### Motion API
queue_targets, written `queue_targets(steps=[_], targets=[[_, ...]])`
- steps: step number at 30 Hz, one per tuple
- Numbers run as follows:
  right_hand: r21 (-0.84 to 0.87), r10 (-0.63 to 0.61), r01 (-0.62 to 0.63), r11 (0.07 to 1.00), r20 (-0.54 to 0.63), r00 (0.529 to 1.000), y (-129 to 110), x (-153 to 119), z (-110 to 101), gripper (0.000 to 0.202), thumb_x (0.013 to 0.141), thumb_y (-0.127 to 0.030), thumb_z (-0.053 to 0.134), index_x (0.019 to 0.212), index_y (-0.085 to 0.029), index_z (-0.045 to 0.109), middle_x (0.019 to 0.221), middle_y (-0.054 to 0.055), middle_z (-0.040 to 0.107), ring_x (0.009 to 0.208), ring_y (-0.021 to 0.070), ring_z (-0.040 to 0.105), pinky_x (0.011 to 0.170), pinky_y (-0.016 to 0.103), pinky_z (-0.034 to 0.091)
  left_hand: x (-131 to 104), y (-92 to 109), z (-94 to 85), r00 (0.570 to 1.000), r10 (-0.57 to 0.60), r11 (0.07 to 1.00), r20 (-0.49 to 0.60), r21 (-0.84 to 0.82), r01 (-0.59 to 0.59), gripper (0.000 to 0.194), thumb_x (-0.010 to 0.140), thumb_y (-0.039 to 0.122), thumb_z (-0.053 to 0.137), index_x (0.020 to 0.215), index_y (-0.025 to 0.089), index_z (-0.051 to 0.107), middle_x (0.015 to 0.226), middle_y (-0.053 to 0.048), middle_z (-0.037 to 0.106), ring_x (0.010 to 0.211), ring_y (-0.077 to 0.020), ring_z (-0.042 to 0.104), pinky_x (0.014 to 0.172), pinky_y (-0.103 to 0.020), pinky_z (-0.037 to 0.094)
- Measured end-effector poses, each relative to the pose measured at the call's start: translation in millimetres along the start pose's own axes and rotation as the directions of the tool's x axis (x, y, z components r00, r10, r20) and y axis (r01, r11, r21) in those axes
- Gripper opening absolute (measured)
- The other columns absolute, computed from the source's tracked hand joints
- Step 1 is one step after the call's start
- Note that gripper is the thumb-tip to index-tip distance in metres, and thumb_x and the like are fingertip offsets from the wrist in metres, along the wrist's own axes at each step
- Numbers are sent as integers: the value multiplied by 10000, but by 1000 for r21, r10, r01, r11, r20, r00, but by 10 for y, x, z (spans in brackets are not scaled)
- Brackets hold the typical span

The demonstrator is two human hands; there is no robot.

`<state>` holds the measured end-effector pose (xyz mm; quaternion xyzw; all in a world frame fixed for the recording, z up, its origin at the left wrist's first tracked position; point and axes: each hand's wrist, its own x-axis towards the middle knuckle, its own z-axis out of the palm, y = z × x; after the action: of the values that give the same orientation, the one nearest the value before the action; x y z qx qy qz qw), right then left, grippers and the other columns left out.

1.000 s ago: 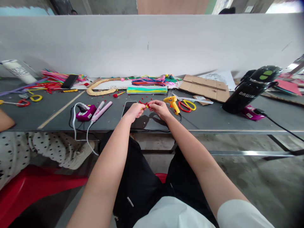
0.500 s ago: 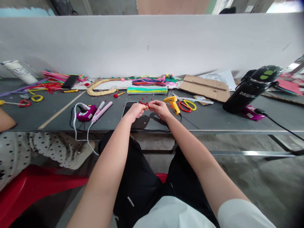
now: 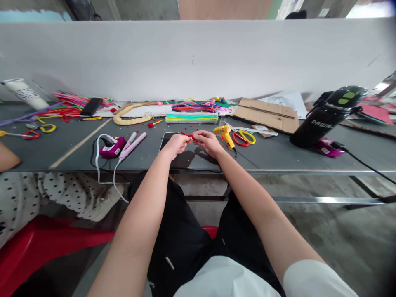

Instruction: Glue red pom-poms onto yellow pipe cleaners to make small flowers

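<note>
Both hands meet over the grey table (image 3: 278,159): the left hand (image 3: 175,144) and right hand (image 3: 208,141) pinch a small red-and-yellow pipe-cleaner piece (image 3: 189,137) between closed fingertips, above the phone (image 3: 165,141). Short, tight twists would likely keep it neat.

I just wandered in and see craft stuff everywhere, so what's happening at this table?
A seated person pinches a small red and yellow piece between both hands, left hand and right hand, just above the grey table. A phone lies under the left hand. A yellow glue gun and scissors lie to the right, and a stack of fuzzy craft wires behind. Another person's dotted clothing shows at the left.
</note>
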<state>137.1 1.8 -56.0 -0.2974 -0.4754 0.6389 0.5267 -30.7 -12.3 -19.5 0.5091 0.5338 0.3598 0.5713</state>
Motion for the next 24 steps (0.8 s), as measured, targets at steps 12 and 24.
queue_targets(steps=[12,24], targets=[[-6,-36,36,999,-4,999,56,38,-21,426,549,-456,944,778,-182,711,773,12,692,725,136,636,750,308,523,13,-10,21,1000,21,1000,-16,14,-20,179,817,238,608,671,143,568,481,87,281,353,-38,216,389,-217,95],[51,-1,2,999,-33,999,14,45,-49,251,627,-265,791,867,-205,750,858,14,737,841,160,671,832,320,537,2,-19,2,999,51,999,-11,7,-51,163,836,240,615,708,147,572,497,90,276,357,-38,213,387,-208,95]])
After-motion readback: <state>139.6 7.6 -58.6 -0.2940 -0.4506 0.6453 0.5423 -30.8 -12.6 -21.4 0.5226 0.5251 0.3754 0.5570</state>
